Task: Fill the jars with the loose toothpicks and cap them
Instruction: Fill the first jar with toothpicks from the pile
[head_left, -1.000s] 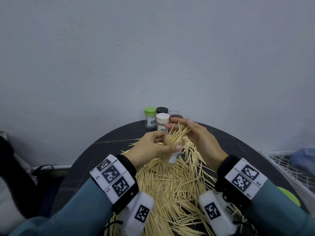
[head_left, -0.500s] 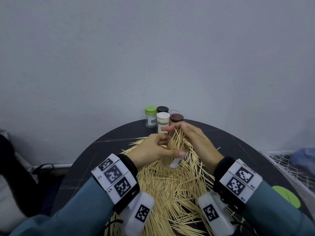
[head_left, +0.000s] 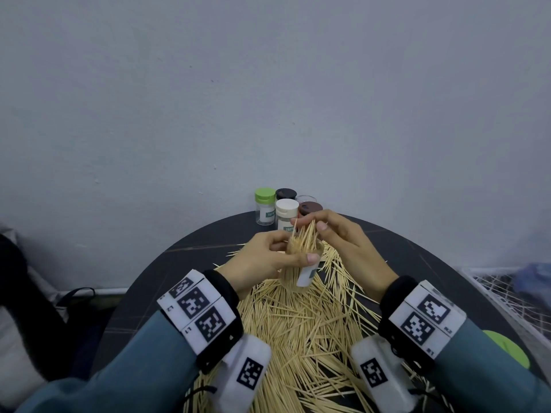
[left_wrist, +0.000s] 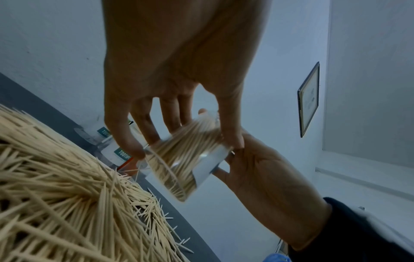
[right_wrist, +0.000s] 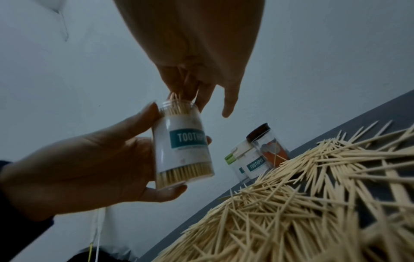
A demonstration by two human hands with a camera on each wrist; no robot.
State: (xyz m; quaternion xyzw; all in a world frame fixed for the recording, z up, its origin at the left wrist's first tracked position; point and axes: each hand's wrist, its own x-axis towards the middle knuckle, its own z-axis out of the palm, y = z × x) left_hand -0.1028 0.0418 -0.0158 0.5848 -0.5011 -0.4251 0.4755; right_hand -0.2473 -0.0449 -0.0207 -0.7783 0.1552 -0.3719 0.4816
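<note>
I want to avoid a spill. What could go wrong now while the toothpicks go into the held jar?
The jar looks nearly full and tilts in the left hand, so the bundle that the right hand pushes in may jam or splay over the rim. Sticks left protruding could block the cap later.

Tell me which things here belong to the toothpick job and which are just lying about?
Part of the job:
- clear plastic labelled jar, gripped by left hand
- bundle of wooden toothpicks, pinched by right hand
- loose toothpick pile
- capped jars

Lying about:
- framed picture
- white wire basket
</note>
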